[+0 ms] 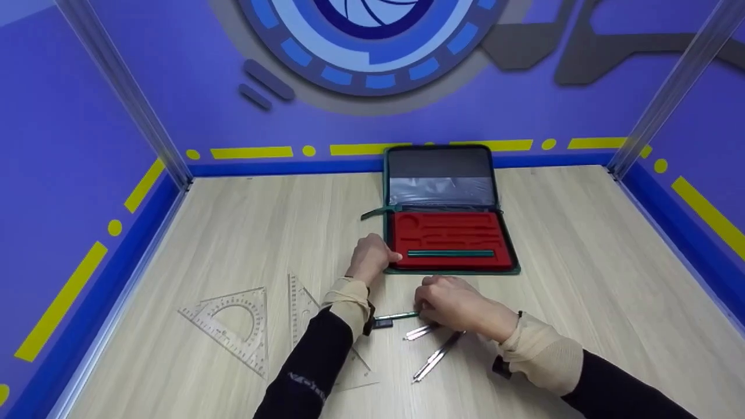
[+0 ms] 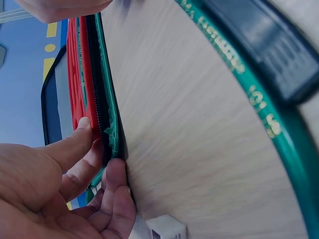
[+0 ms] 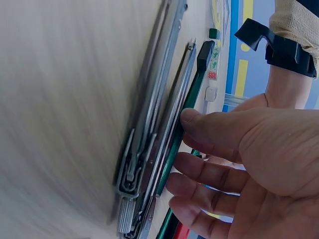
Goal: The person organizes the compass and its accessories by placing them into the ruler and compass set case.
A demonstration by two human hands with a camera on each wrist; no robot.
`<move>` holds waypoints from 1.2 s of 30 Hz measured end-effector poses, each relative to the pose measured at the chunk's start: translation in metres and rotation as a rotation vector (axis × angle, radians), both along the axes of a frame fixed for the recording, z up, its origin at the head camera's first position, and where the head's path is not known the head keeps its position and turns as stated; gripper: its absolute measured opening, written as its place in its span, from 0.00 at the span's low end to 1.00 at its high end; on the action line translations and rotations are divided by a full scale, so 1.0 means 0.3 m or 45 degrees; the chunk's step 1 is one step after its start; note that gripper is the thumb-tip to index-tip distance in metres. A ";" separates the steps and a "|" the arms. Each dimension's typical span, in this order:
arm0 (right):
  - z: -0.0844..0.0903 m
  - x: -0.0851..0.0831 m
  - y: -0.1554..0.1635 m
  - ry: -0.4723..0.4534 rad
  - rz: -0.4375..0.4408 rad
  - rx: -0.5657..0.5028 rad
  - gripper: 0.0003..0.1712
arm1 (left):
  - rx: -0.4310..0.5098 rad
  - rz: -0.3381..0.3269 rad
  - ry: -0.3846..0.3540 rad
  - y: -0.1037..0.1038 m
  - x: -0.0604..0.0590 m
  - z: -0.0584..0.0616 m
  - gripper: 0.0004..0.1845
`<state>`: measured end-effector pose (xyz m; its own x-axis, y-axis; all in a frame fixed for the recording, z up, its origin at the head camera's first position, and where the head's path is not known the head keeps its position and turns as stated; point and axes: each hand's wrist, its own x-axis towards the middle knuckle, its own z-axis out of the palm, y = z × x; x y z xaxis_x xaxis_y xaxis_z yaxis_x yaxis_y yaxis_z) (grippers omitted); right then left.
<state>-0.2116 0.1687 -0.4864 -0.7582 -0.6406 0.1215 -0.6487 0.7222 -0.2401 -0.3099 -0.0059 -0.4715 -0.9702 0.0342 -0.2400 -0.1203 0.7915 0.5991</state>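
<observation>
A pale, matt wood-grain finish is seen on the table (image 1: 582, 279). The case (image 1: 449, 209) is edged in dark green cloth with a toothed zip, and its tray (image 1: 451, 235) is lined with a red, matt, velvety material. A glossy, clear plastic pocket (image 1: 440, 189) is shown in the lid. The two compasses (image 1: 433, 349) are made of bright, polished metal, one with a knurled end. The pen (image 1: 397, 317) is finished in glossy green plastic with a black plastic cap. The set squares (image 1: 233, 323) are made of transparent plastic. Beige knitted cloth is worn at the cuffs (image 1: 538, 355).
</observation>
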 end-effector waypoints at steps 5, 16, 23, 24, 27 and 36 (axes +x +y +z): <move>-0.004 -0.004 -0.004 -0.027 -0.019 0.011 0.06 | 0.003 -0.006 0.009 -0.001 -0.001 -0.002 0.15; -0.001 -0.006 -0.008 -0.090 -0.063 0.020 0.06 | 0.024 -0.008 0.008 -0.003 0.003 0.005 0.15; -0.003 -0.007 0.005 -0.036 -0.061 0.014 0.05 | 0.026 -0.009 0.006 -0.004 0.007 0.003 0.15; -0.003 -0.008 0.010 -0.024 -0.060 0.011 0.05 | 0.026 -0.011 0.010 -0.004 0.007 0.002 0.15; 0.006 -0.011 0.027 -0.027 -0.071 0.006 0.04 | 0.025 -0.010 0.011 -0.003 0.008 0.000 0.16; 0.048 -0.005 0.092 -0.035 -0.128 0.007 0.05 | 0.023 0.019 -0.011 0.002 0.009 0.002 0.14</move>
